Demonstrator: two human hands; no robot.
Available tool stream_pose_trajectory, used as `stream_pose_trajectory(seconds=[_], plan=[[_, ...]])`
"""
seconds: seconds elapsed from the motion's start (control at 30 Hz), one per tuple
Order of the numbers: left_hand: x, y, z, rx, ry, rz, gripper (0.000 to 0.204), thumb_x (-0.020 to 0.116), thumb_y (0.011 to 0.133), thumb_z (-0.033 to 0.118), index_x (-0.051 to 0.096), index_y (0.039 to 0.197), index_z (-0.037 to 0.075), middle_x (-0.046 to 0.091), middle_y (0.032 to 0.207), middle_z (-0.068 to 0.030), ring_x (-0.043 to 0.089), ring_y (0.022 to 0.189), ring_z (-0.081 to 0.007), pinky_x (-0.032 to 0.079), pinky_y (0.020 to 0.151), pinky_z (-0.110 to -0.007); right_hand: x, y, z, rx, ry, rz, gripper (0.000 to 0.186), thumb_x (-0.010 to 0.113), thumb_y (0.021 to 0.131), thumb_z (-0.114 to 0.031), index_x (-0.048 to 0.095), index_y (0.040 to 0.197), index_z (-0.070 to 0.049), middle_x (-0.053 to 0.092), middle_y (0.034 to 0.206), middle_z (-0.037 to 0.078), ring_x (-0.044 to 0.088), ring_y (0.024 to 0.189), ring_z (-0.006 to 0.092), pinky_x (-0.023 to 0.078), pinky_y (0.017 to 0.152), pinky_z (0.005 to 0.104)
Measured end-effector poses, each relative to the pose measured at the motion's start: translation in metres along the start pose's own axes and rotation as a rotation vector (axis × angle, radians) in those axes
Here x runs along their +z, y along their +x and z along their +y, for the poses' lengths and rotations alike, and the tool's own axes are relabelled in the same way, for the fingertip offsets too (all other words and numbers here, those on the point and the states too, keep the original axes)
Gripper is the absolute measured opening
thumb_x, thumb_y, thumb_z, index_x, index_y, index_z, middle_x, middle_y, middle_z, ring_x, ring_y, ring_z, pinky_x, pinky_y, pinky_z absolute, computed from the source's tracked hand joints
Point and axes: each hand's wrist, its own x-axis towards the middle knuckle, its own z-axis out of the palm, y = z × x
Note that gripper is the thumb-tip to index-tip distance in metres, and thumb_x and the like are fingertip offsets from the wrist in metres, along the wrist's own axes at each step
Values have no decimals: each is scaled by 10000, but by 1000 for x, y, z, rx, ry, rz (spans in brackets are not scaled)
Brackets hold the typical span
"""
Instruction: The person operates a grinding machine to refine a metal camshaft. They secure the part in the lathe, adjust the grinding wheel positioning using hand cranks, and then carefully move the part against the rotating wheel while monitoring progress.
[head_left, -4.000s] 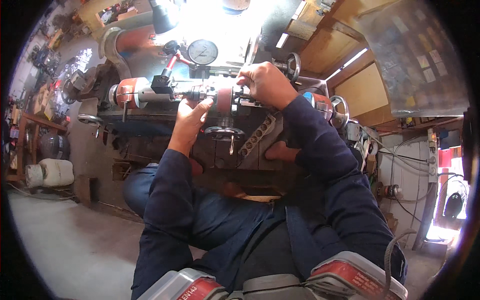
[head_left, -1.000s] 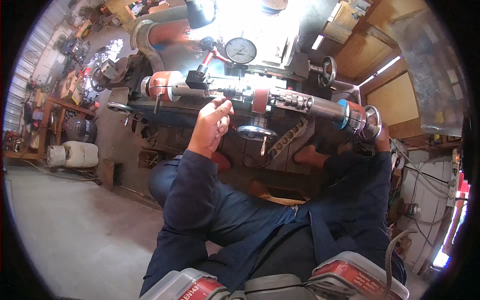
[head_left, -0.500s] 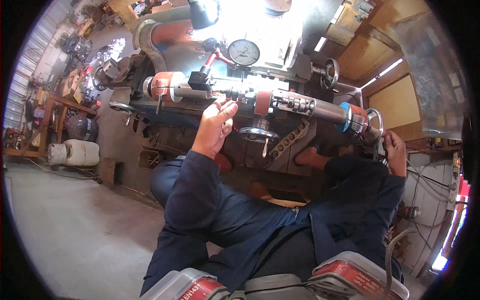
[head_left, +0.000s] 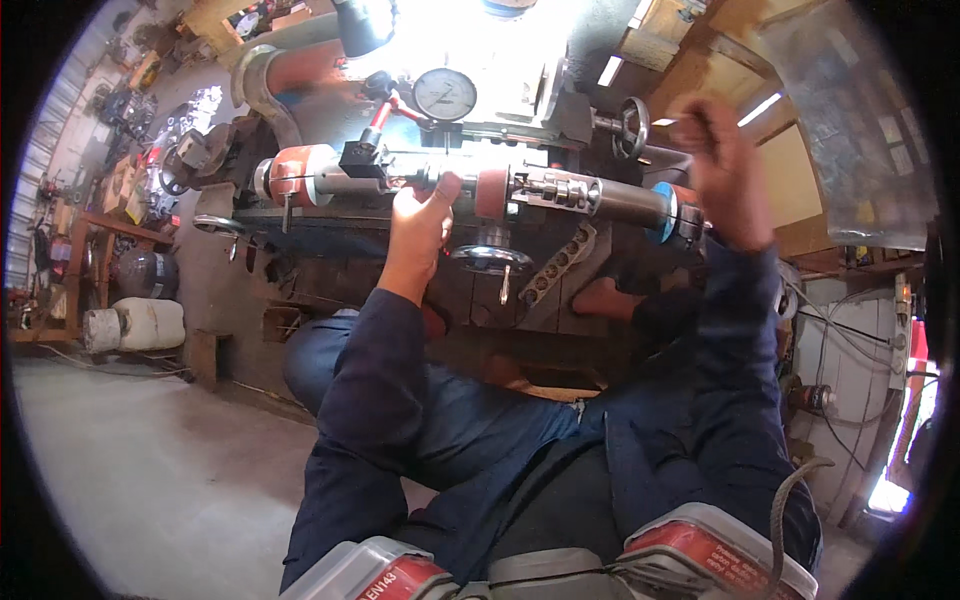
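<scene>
gripping shiny lobed metal shaft [head_left: 560, 191] with curled left hand [head_left: 420, 228], right hand [head_left: 724, 178] blurred, its hold unclear

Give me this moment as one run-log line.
left hand: at lobed shaft; right hand: blurred, right of shaft; dial gauge: beyond left hand

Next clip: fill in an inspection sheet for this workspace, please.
Surface: grey machine body, partly washed out by glare.
Job's things: dial gauge above the metalwork; black block to its lower left; lobed metal part right of a red block.
Clutter: mixed items crowd the far left; white container below them.
Hands: left hand at the metalwork below the gauge, grip unclear; right hand raised at right, blurred, contact unclear.
Cables: black cable across the pale wall, right.
Surroundings: grey floor, lower left; wooden panel, upper right.
</scene>
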Motion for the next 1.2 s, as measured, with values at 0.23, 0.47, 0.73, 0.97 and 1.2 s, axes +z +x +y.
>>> stream_pose_trajectory(seconds=[0.23, 0.47, 0.73, 0.97, 1.2], plan=[[15, 4, 12, -14, -55, 74, 220, 785, 811, 191, 617, 836, 52, 534, 670, 72, 380, 467, 7, 242, 406, -190, 84, 12, 4, -124, 303, -263, 67, 652, 894, -29, 620, 938, 11, 630, 834, 60, 567, 794, 97, 473, 728, 270], [-4, 5, 3, 8, -83, -118, 420, 734, 820, 107, 515, 1169, 29, 620, 943, -27, 538, 690, -48, 418, 571, -193, 109, 15, 16, -164, 268, -330, 91, 661, 866, -41, 665, 933, 21, 661, 860, 124, 629, 795, 205, 497, 742, 321], [-9, 8, 0, -7, -150, -227, 538, 717, 819, 28, 450, 1285, 1, 619, 1131, -101, 622, 1025, -159, 508, 903, -295, 113, 13, 11, -207, 243, -343, 120, 676, 840, -58, 703, 941, 0, 683, 875, 153, 652, 811, 256, 510, 757, 340], [1, 2, 5, 56, -57, -141, 373, 755, 816, 186, 565, 1079, 3, 624, 881, -13, 514, 678, -57, 397, 574, -209, 111, 14, 10, -174, 282, -377, 114, 677, 840, -58, 701, 938, -5, 691, 837, 152, 666, 758, 254, 514, 711, 347], [-12, 8, -4, -19, -39, -183, 256, 756, 828, 138, 642, 1032, 33, 648, 861, 15, 492, 624, -31, 334, 527, -191, 114, 11, -2, -200, 37, -293, 115, 698, 806, -60, 701, 907, -5, 650, 772, 213, 650, 693, 365, 504, 637, 386]])
